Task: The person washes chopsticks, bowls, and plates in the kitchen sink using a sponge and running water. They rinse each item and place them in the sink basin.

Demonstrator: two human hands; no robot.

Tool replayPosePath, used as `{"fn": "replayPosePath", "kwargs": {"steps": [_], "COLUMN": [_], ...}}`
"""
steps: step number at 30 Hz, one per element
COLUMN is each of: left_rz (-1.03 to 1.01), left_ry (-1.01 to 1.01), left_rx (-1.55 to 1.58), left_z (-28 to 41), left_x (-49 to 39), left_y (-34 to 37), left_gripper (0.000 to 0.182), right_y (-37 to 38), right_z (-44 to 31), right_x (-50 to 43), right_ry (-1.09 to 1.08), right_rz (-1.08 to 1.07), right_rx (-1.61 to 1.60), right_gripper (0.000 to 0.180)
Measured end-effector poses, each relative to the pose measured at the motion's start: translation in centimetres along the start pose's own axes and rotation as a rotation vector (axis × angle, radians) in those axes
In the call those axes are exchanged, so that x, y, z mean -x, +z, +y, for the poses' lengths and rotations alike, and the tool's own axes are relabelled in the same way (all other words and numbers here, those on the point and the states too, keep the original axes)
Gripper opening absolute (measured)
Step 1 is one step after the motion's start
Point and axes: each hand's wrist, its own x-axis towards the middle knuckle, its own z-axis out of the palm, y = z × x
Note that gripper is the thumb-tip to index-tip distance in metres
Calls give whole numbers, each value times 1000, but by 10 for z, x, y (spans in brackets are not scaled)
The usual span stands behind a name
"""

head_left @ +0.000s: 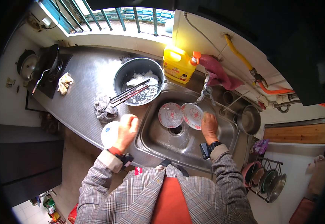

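Observation:
My right hand (210, 126) grips the right rim of a white plate with a red floral pattern (193, 114), tilted below the faucet (204, 93). A second red-patterned plate (169, 114), wet and shiny, lies in the steel sink (162, 145) beside it, close to the drain (176, 130). Over the counter left of the sink is my left hand (126, 131), its fingers curled. It partly covers a white dish with a blue mark (109, 133); whether it touches the dish cannot be seen.
A dark pot (120, 74) with foamy water stands behind, chopsticks (129, 93) across its rim. A grey rag (105, 109) lies near it. A yellow detergent jug (178, 64) stands behind the sink, a metal pot (249, 120) at its right. A wok (53, 63) sits on the stove.

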Motion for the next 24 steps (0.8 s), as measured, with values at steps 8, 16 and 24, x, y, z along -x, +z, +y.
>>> {"fn": "replayPosePath", "kwargs": {"steps": [8, 16, 24], "left_rz": [-586, -466, -338], "left_ry": [-556, -664, -299], "left_rx": [435, 856, 544], "left_z": [-9, -8, -13], "left_x": [-27, -36, -26], "left_y": [141, 190, 216], "left_gripper": [62, 42, 44], "right_y": [14, 21, 28], "right_z": [6, -2, -53], "right_x": [-1, -10, -20], "right_ry": [687, 692, 75], "right_rz": [-373, -407, -213], "right_rx": [-891, -785, -493], "right_gripper": [18, 31, 50]}}
